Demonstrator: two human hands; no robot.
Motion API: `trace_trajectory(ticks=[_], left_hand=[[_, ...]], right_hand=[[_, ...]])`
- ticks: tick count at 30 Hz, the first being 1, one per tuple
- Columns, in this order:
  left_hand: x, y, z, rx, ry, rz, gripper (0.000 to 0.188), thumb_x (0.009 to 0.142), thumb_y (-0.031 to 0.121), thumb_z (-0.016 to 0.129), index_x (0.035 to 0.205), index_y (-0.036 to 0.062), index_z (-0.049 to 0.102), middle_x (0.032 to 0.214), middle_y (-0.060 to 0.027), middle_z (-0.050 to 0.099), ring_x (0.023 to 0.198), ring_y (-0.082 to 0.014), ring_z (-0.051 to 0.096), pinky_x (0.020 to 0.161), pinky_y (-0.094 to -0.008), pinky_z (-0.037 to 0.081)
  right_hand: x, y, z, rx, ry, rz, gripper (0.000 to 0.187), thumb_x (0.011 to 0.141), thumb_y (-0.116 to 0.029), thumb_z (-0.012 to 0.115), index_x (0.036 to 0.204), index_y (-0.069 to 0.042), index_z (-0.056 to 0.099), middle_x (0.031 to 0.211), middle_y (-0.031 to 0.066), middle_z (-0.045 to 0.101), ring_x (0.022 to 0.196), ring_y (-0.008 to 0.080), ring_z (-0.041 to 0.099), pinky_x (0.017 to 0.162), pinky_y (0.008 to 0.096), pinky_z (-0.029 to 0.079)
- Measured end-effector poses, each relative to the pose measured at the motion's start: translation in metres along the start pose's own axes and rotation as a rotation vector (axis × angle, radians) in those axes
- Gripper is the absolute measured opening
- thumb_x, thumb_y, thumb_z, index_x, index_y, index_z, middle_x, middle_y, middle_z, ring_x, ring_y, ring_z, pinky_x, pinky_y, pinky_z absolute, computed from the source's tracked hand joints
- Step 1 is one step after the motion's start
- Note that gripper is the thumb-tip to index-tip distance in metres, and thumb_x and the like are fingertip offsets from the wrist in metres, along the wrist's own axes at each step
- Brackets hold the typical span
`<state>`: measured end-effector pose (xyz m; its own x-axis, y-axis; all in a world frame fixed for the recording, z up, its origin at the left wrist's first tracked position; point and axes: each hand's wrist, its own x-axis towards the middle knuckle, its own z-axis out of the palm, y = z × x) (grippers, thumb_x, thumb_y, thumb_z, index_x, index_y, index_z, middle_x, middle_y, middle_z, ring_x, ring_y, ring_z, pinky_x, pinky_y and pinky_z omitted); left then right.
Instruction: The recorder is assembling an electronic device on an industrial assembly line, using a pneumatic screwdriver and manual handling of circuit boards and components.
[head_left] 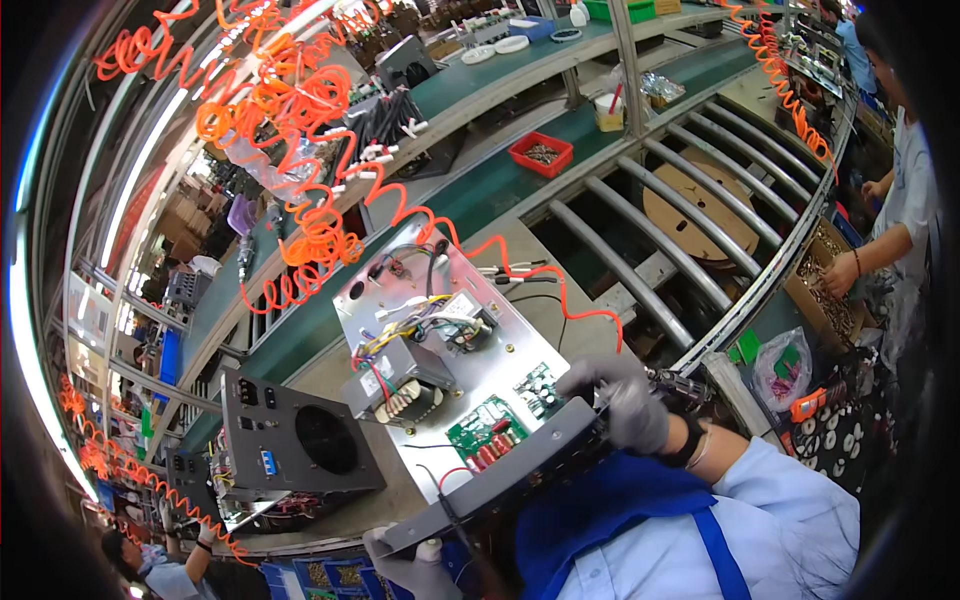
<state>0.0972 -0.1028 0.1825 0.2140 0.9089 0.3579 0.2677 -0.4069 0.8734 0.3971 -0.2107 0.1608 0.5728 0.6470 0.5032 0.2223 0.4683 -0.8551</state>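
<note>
A metal chassis plate (480,370) lies in front of me, carrying a transformer (405,385), bundled wires and a green circuit board (487,432). Along its near edge runs a long dark grey panel (500,470), tilted across the view. My left hand (415,572), in a grey glove, is closed around the panel's lower left end; a small white-topped thing sits by its fingers. At the panel's right end my right hand (632,408), also gloved, has its fingers curled over the edge; its fingertips are partly hidden.
Left of the plate stands a black housing (300,435) with a round opening. Orange coiled air hoses (320,235) hang overhead, one trailing across the plate. A red parts bin (541,154) and metal rollers (640,262) lie beyond. At right, a co-worker's hand (842,272) reaches into a box.
</note>
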Motion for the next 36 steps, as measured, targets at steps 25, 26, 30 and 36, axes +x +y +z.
trace_trajectory(ticks=[25, 26, 30, 36], left_hand=[[-0.008, -0.019, 0.053, 0.101, 0.371, 0.090, 0.034, 0.093, 0.033, 0.057, 0.099, 0.0000, 0.064, 0.096, -0.0119, 0.063, 0.082, -0.0246, 0.059, 0.074, -0.0375, 0.049], [-0.010, -0.021, 0.052, 0.106, 0.365, 0.085, 0.034, 0.093, 0.032, 0.057, 0.099, -0.0001, 0.064, 0.096, -0.0121, 0.063, 0.082, -0.0248, 0.059, 0.075, -0.0376, 0.049], [-0.019, -0.027, 0.053, 0.120, 0.336, 0.059, 0.032, 0.091, 0.030, 0.059, 0.099, -0.0001, 0.065, 0.096, -0.0126, 0.064, 0.083, -0.0259, 0.060, 0.075, -0.0384, 0.049], [-0.023, -0.025, 0.056, 0.157, 0.311, 0.054, 0.029, 0.089, 0.027, 0.062, 0.099, -0.0002, 0.067, 0.096, -0.0134, 0.065, 0.084, -0.0276, 0.061, 0.076, -0.0395, 0.050]], right_hand=[[0.265, 0.164, -0.068, -0.122, 0.032, 0.540, 0.026, 0.084, -0.017, 0.061, 0.102, -0.001, 0.069, 0.075, 0.0066, 0.065, 0.063, 0.0159, 0.059, 0.058, 0.0302, 0.047], [0.236, 0.155, -0.093, -0.168, 0.015, 0.684, 0.026, 0.085, -0.016, 0.061, 0.105, -0.002, 0.068, 0.073, 0.0023, 0.062, 0.061, 0.0113, 0.054, 0.056, 0.0272, 0.045], [0.130, 0.111, -0.137, -0.091, 0.093, 0.826, 0.042, 0.088, -0.023, 0.063, 0.124, -0.002, 0.059, 0.089, 0.0045, 0.064, 0.074, 0.0101, 0.057, 0.063, 0.0268, 0.046], [0.005, 0.014, -0.065, -0.448, -0.070, -0.012, 0.043, 0.095, -0.031, 0.059, 0.126, -0.001, 0.056, 0.099, 0.0152, 0.063, 0.090, 0.0277, 0.063, 0.075, 0.0357, 0.050]])
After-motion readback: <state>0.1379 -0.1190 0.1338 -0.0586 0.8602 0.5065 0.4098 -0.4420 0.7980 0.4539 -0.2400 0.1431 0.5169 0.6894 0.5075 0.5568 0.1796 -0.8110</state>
